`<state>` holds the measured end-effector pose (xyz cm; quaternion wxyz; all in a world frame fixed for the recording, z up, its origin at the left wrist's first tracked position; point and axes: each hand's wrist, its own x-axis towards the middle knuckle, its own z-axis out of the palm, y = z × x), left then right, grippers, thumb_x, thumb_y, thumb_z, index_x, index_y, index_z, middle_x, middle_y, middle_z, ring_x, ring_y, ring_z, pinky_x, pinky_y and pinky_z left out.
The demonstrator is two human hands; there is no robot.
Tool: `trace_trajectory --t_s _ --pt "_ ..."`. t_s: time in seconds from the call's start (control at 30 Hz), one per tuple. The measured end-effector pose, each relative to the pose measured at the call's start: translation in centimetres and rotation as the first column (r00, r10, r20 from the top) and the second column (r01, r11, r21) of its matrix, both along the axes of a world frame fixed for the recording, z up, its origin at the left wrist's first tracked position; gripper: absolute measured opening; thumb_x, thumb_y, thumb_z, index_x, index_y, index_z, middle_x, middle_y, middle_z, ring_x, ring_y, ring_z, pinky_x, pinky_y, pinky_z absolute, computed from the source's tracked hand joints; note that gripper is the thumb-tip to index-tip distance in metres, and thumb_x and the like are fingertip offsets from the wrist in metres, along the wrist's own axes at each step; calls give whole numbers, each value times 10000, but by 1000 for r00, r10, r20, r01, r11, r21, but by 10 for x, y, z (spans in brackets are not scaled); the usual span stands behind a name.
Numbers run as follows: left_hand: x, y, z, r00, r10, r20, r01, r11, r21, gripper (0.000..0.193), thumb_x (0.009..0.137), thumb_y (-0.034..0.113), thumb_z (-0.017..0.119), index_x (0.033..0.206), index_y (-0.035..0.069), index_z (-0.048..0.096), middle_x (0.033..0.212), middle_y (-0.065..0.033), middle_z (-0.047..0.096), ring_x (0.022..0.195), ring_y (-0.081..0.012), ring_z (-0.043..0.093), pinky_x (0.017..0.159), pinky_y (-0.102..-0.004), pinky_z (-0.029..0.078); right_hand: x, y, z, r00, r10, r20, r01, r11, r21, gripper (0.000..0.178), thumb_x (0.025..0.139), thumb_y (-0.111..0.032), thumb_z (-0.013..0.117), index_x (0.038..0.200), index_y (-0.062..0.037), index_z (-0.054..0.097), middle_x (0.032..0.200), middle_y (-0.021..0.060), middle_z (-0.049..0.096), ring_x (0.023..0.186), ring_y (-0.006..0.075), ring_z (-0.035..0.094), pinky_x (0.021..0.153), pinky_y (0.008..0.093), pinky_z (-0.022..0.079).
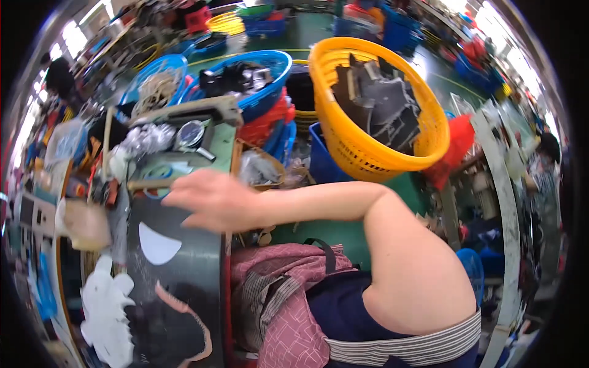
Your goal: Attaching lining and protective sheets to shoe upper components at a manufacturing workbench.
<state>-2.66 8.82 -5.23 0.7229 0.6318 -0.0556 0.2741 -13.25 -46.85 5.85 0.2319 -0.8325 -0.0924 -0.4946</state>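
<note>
My right hand [215, 199] reaches left across the far part of a dark work surface [184, 270], slightly blurred, its thumb and fingers apart. I see nothing held in it. Just beyond the fingertips lies a small blue looped thing [161, 172], perhaps a handle. Nearer on the dark surface are a white, fan-shaped flat piece [158, 243] and a thin, curved pinkish-tan strip [199, 334]. A white cut-out with a jagged edge [107, 313] lies at the left edge. My left hand is out of view.
Beyond the surface stand a tilted yellow basket [343, 144] of dark pieces and a blue basket [279, 64] of black pieces. Clear plastic wrap [147, 138] and a round tin [190, 133] sit on the far shelf. A blurred beige object [86, 224] is at left.
</note>
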Motion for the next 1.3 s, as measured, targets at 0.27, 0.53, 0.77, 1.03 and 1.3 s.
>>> trace_trajectory --t_s 0.27,0.53,0.77,1.03,1.3 --pt "-2 47 -40 982 -17 -190 69 960 273 165 799 2 634 918 -107 598 873 -222 643 765 -278 609 723 -369 514 -265 -280 -21 -389 -832 -396 921 -353 -164 726 636 -517 741 1163 -72 514 1098 144 569 1047 290 538 836 437 449" --pt "12 95 -66 990 131 -59 -92 893 441 295 724 79 734 914 -100 598 818 -240 641 737 -321 627 704 -375 521 -253 -332 -74 54 -363 -930 981 -156 118 1212 597 -633 709 1453 -93 42 1410 237 318 1296 354 342 1052 481 276" --pt "-24 7 -3 995 87 -56 -41 826 562 256 727 82 723 894 -79 615 818 -236 642 729 -333 622 681 -386 512 -239 -330 -153 68 -334 -940 962 -229 151 1201 581 -429 799 1443 -183 -1 1375 239 306 1214 402 404 1004 445 363" --pt "-48 -66 50 998 -49 -35 60 730 681 238 757 46 681 944 -81 608 876 -220 642 758 -317 613 725 -363 506 -216 -310 -144 97 -715 -692 973 214 -85 1079 650 -492 725 1443 -100 107 1397 208 331 1267 358 366 1019 488 316" --pt "-18 -3 -6 997 -18 -70 53 841 539 237 759 38 672 949 -87 605 872 -225 640 755 -311 612 724 -357 507 -435 -385 -149 -179 -520 -835 820 -548 165 1308 522 -514 810 1457 -92 -1 1480 224 146 1327 347 288 1089 445 248"
